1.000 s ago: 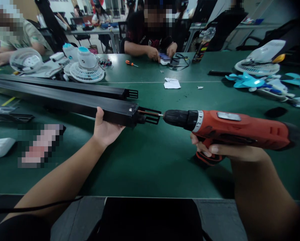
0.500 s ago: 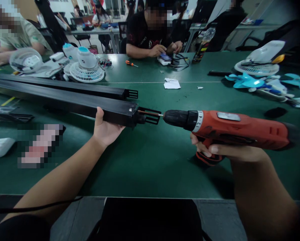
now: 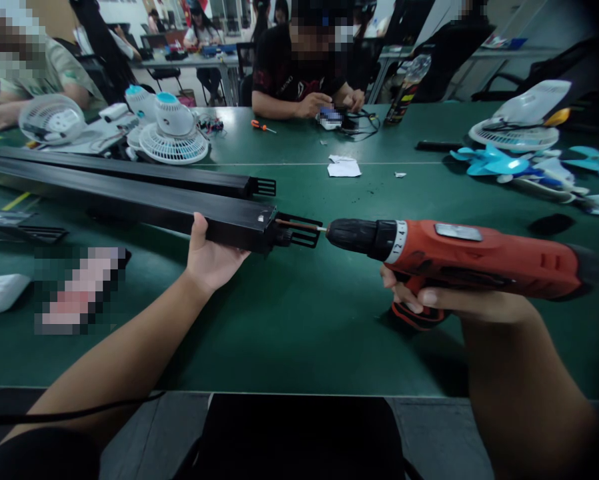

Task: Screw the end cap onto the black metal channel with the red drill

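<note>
My left hand (image 3: 214,260) is closed round the near end of a long black rectangular bar (image 3: 144,200), thumb on the front side and fingers underneath. Slotted black brackets (image 3: 304,230) stick out from the bar's end. In my right hand (image 3: 429,297) is a red and black cordless drill (image 3: 484,253), held level by its handle. Its long thin bit (image 3: 299,225) points left, running alongside the brackets to the bar's end face. Whether the tip sits in a screw cannot be made out. A second black bar (image 3: 194,179) lies just behind the first.
White fan parts (image 3: 174,137) stand at the back left. Blue fan blades (image 3: 489,160) and a white grille lie at the right. Across the green table (image 3: 304,347) a person handles a small device with cables. A screwdriver (image 3: 263,126), paper (image 3: 343,166) and a bottle (image 3: 404,93) are there too.
The drill's rear has shifted very slightly to the right and down. My left hand and the bar have stayed in place.
</note>
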`<state>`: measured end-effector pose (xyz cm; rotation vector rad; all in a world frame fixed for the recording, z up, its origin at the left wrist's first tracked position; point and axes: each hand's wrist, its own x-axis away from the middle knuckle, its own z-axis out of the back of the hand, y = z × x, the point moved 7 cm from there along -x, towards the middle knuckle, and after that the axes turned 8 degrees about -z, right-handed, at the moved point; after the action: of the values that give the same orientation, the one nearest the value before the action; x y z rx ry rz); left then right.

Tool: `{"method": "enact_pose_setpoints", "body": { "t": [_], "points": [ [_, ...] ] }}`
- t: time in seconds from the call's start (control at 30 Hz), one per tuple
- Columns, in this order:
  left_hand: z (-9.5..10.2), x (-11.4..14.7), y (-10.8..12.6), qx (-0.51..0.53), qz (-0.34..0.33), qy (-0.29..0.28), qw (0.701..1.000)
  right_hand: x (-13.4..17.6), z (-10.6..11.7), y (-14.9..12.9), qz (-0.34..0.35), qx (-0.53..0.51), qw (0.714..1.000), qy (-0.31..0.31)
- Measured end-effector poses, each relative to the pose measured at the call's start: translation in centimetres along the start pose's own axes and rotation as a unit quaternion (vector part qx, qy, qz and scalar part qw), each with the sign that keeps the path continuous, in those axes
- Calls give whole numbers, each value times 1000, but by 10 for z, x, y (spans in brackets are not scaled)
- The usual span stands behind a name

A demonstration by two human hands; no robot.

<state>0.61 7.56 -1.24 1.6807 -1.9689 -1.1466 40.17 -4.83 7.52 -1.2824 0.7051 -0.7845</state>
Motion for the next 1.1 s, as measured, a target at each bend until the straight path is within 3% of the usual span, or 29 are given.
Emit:
{"method": "enact_pose_setpoints", "body": {
  "t": [1.1],
  "points": [
    [-6,0,-2,-30,-11,15,999,0,-1,1,-14,-7,1000,4]
  ]
}}
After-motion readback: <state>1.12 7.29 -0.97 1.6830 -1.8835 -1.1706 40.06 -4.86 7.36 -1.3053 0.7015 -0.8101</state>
